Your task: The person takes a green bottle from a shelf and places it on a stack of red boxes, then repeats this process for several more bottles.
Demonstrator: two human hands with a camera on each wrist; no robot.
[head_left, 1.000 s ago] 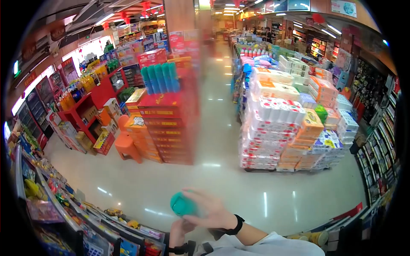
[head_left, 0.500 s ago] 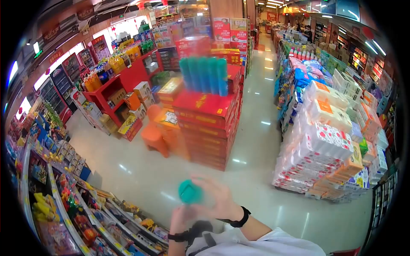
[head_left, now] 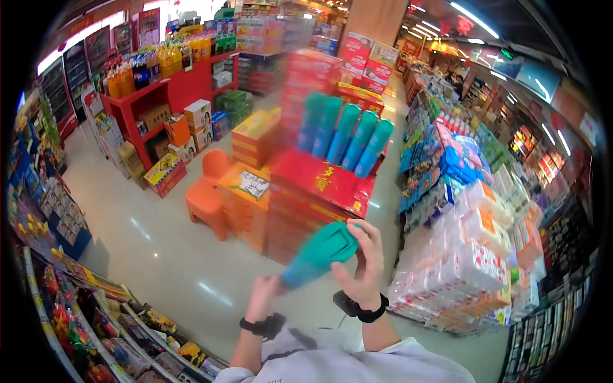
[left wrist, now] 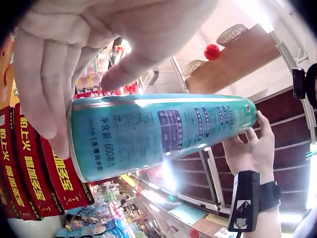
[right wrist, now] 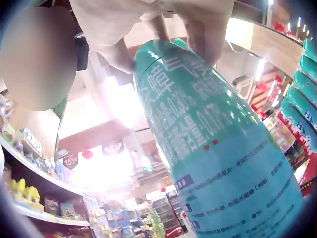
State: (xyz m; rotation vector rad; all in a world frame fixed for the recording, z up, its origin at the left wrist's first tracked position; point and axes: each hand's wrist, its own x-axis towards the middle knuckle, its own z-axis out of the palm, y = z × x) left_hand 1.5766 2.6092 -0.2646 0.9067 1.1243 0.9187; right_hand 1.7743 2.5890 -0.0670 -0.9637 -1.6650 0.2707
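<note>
A teal-and-blue spray can (head_left: 321, 253) is held slantwise in front of the body, its green cap up and to the right. The left hand (head_left: 263, 296) grips its lower end; in the left wrist view that hand's (left wrist: 54, 64) fingers lie at the rim of the can's (left wrist: 133, 136) base. At the cap end is the right hand (head_left: 365, 268), fingers on the cap and thumb below. The right wrist view shows the right hand's (right wrist: 163, 22) fingers and thumb around the top of the can (right wrist: 213, 144). Similar cans (head_left: 345, 135) stand in a row on stacked red boxes (head_left: 322, 182).
An orange chair (head_left: 209, 191) and orange boxes (head_left: 246, 198) stand left of the red stack. Wrapped paper packs (head_left: 456, 262) are piled at the right. Shelves of small goods (head_left: 121, 319) run along the lower left, and a red shelf (head_left: 169, 96) with bottles stands farther back.
The view has turned and come nearer to the red stack. The held can has tipped so its side shows, and the hands have moved apart, the right one farther right at the cap.
</note>
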